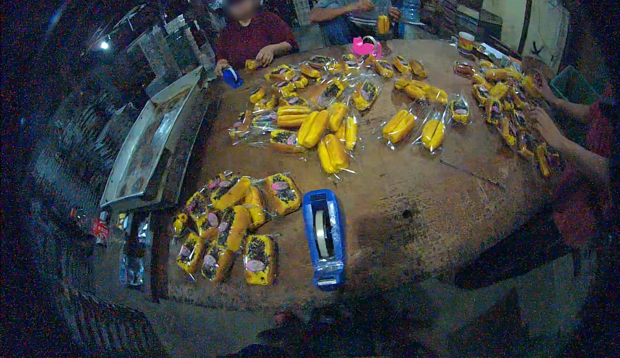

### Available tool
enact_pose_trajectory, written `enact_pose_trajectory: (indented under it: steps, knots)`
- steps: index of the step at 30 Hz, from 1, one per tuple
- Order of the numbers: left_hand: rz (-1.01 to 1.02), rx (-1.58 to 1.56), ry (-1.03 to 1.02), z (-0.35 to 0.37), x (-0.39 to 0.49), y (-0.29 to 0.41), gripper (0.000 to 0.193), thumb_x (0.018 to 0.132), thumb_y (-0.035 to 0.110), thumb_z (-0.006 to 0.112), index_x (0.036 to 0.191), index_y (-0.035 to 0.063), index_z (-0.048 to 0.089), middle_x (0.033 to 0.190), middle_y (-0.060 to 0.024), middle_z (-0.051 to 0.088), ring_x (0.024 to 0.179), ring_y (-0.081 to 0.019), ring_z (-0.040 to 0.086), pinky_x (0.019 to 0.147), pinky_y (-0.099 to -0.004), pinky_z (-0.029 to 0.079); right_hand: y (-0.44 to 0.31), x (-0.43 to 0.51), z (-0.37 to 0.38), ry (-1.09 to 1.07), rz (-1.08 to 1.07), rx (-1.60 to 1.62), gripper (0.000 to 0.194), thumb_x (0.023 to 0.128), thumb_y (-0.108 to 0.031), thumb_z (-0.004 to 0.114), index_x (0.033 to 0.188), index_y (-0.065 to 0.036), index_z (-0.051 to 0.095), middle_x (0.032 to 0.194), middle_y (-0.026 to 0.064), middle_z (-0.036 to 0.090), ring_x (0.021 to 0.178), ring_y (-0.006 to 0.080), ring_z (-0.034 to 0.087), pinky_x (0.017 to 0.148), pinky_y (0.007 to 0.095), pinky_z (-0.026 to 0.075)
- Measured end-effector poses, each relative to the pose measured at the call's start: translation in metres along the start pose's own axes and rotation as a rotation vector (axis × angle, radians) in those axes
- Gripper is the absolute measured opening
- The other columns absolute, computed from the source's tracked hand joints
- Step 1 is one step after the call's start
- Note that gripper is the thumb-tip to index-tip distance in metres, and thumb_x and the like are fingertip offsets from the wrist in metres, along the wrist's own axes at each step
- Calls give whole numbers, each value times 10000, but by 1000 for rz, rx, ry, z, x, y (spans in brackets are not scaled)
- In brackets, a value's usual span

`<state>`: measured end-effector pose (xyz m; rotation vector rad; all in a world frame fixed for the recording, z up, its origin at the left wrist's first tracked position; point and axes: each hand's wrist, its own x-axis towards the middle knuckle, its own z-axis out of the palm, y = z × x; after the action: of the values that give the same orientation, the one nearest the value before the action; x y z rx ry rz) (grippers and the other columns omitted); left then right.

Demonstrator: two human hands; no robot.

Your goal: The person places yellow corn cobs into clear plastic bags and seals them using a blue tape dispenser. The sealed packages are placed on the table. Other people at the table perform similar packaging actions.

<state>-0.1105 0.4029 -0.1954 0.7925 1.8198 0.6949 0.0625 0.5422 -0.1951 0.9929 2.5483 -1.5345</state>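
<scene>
Neither of my hands is in view. Before me, near the front edge of a worn wooden table (378, 193), stands a blue tape dispenser (337, 232) with a roll of clear tape in it. To its left lies a heap of yellow bread rolls in clear plastic wrappers (234, 222), several with dark topping and a pink oval label. One wrapped bread (260, 261) lies flat beside the dispenser. Farther off, a larger group of wrapped yellow rolls (315, 128) spreads over the middle. Two wrapped rolls (399, 126) lie a little to the right of that group.
A metal tray (155, 140) leans at the left edge. Across sit two people, one by a small blue dispenser (232, 78), another holding a roll (383, 24) behind a pink dispenser (366, 47). At right, a person's hands (545, 120) touch a bread pile (499, 96). A thin rod (472, 173) lies nearby.
</scene>
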Motion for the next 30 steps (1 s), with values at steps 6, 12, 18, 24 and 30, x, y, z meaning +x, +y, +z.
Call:
enact_pose_trajectory:
  steps: [6,12,18,24,30]
  knots:
    - [45,8,-15,-1,0,-9,371,851,277,684,1131,48,600,974,-130,651,924,-271,605,787,-383,501,-1,-2,12,0,-27,-12,484,862,-436,563,1199,-90,593,1205,149,575,1136,354,511,972,514,340]
    - [50,9,-33,-5,-9,-14,365,850,272,687,1126,48,603,973,-121,652,922,-261,605,786,-378,501,-9,-8,14,9,-24,-17,464,872,-420,557,1192,-87,597,1189,152,583,1121,354,522,963,502,354]
    - [60,19,-51,4,-8,-43,359,850,267,689,1122,49,605,971,-113,653,920,-250,604,786,-373,501,10,-31,30,6,-1,-41,444,882,-405,552,1184,-84,602,1173,155,591,1106,354,533,954,490,368]
    - [119,40,-65,19,-6,-66,353,849,262,692,1118,49,607,970,-105,654,918,-239,604,786,-368,501,34,-64,47,2,17,-58,424,893,-389,546,1177,-80,607,1158,158,600,1090,354,544,945,478,383]
    - [149,62,-64,34,-10,-79,347,849,257,695,1114,50,609,969,-96,655,916,-228,604,785,-362,501,46,-72,65,-1,-18,-52,405,903,-374,541,1169,-77,611,1142,161,608,1075,354,555,936,466,397]
